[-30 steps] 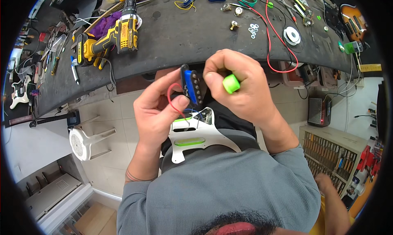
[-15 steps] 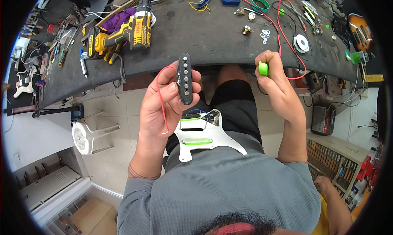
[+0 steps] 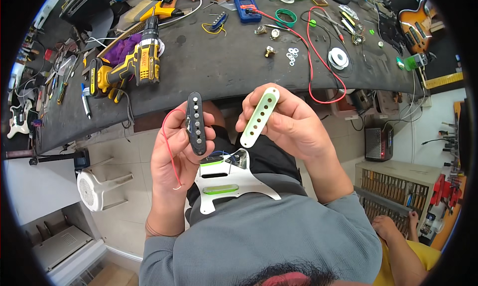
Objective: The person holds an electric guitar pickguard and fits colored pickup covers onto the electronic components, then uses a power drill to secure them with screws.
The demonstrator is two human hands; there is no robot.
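My left hand [image 3: 172, 146] is closed around a black single-coil guitar pickup [image 3: 196, 124], its row of round metal pole pieces facing up. A red wire [image 3: 168, 144] hangs from it past my palm. Pinched in my right hand [image 3: 296, 124] is a pale green pickup cover [image 3: 260, 116] with a line of holes, tilted and apart from the pickup. On my lap lies a white pickguard [image 3: 234, 186] with a green-edged pickup slot and blue wires near its far edge.
Across the dark workbench [image 3: 209, 69] lie a yellow cordless drill [image 3: 134, 62], another pickup [image 3: 218, 21], a blue multimeter [image 3: 247, 8], washers [image 3: 292, 56] and a solder spool [image 3: 338, 58]. A white stool [image 3: 92, 190] stands left; another person's arm [image 3: 398, 246] shows lower right.
My right hand has moved left toward the pickup and turned, so the cover's holed face now shows. The view has shifted, and the pickup sits lower in it, still in my left hand.
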